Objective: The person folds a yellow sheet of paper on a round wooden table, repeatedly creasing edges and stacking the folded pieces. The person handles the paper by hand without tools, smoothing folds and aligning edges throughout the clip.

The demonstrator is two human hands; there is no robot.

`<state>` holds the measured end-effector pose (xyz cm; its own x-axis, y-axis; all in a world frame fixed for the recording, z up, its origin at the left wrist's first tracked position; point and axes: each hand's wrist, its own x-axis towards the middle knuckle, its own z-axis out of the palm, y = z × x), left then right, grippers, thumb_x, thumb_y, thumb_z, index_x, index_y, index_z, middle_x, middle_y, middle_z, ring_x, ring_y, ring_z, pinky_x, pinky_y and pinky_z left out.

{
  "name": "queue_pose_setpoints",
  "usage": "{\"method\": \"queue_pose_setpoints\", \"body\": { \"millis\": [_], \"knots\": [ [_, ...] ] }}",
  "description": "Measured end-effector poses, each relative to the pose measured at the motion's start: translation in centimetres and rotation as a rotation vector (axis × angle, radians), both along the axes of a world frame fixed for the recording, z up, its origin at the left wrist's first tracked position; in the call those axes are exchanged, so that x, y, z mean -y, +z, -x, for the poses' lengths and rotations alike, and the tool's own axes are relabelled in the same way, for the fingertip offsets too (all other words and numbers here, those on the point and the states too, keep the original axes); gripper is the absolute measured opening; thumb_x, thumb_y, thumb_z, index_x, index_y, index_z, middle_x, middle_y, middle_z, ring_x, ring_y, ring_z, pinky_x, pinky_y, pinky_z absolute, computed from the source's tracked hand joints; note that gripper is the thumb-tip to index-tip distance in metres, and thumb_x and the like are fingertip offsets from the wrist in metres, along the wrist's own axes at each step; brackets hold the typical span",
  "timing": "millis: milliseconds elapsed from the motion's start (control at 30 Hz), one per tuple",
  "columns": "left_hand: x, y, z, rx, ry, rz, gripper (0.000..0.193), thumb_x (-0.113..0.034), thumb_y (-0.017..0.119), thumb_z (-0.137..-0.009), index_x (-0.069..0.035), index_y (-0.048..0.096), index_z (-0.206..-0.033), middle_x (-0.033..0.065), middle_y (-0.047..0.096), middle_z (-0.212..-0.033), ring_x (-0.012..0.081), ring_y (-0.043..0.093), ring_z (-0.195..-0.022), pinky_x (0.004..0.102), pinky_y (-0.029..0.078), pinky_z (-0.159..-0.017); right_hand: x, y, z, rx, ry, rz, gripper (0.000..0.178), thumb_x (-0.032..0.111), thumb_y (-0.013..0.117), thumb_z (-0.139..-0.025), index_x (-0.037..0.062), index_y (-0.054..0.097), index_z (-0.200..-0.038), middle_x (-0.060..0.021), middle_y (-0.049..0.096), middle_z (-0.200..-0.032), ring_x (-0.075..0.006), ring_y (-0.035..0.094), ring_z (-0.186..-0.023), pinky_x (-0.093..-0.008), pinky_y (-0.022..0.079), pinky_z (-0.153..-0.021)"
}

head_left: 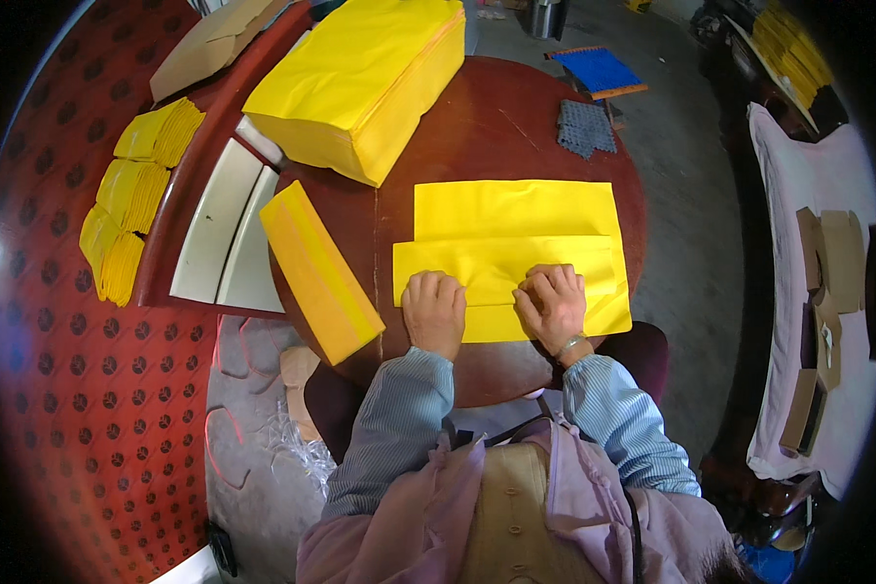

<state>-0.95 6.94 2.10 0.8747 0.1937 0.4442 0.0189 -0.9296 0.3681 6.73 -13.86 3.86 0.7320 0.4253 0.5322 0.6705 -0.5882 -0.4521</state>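
Observation:
Yellow paper sheets point(513, 210) lie in front of me, with a folded band running across their middle and a further strip below it. My left hand point(435, 313) rests on the near edge of this fold, its fingers curled down onto the paper. Toward the right end of the same edge, my right hand point(553, 307) has its fingers bent and pressed together on the fold. Both thumbs are partly tucked against the paper. To the left lies a long, narrow folded yellow bundle point(321, 273), set at a slant.
A thick stack of yellow sheets point(355, 73) stands at the back of the round red-brown table point(516, 117). A grey textured mat point(586, 129) lies at its far right edge. Several yellow bundles point(131, 195) sit on the red patterned surface at left. Opened cardboard boxes point(837, 263) lie far right.

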Motion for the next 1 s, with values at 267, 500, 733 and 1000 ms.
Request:
{"method": "queue_pose_setpoints", "body": {
  "millis": [267,500,733,1000],
  "knots": [
    [0.5,-0.8,0.7,0.060,-0.056,0.037,0.022,-0.011,0.070,-0.096,-0.010,0.072,-0.117,0.0092,0.064,-0.106,0.0317,0.060,-0.106,0.0466,0.047,-0.096,2.2,0.0,0.1,-0.009,-0.134,0.055,0.013,0.017,0.079,-0.085,0.0125,0.073,-0.096,-0.0057,0.070,-0.094,-0.0280,0.063,-0.091,-0.0424,0.043,-0.082],
    [0.4,-0.1,0.9,0.032,-0.051,0.016,0.019,-0.018,0.077,-0.093,-0.012,0.074,-0.111,0.0080,0.062,-0.096,0.0298,0.058,-0.096,0.0456,0.043,-0.087,5.0,-0.2,-0.3,-0.024,-0.236,0.030,0.010,0.015,0.080,-0.085,0.0116,0.074,-0.093,-0.0049,0.070,-0.084,-0.0270,0.064,-0.082,-0.0419,0.043,-0.077],
    [0.5,0.2,0.8,0.107,-0.051,0.021,0.019,-0.021,0.086,-0.085,-0.012,0.071,-0.092,0.0059,0.062,-0.093,0.0291,0.058,-0.095,0.0455,0.042,-0.085,6.1,-0.5,-0.5,0.058,-0.281,0.001,0.012,0.016,0.081,-0.083,0.0096,0.073,-0.089,-0.0074,0.068,-0.092,-0.0297,0.063,-0.088,-0.0430,0.046,-0.077],
    [0.3,0.1,0.8,0.150,-0.060,0.025,0.022,-0.020,0.087,-0.082,-0.012,0.067,-0.089,0.0044,0.064,-0.092,0.0288,0.060,-0.095,0.0449,0.043,-0.087,6.5,-0.5,-0.5,0.029,-0.325,0.075,0.013,0.016,0.080,-0.083,0.0105,0.071,-0.090,-0.0077,0.067,-0.093,-0.0305,0.062,-0.090,-0.0443,0.044,-0.081]
  ]
}}
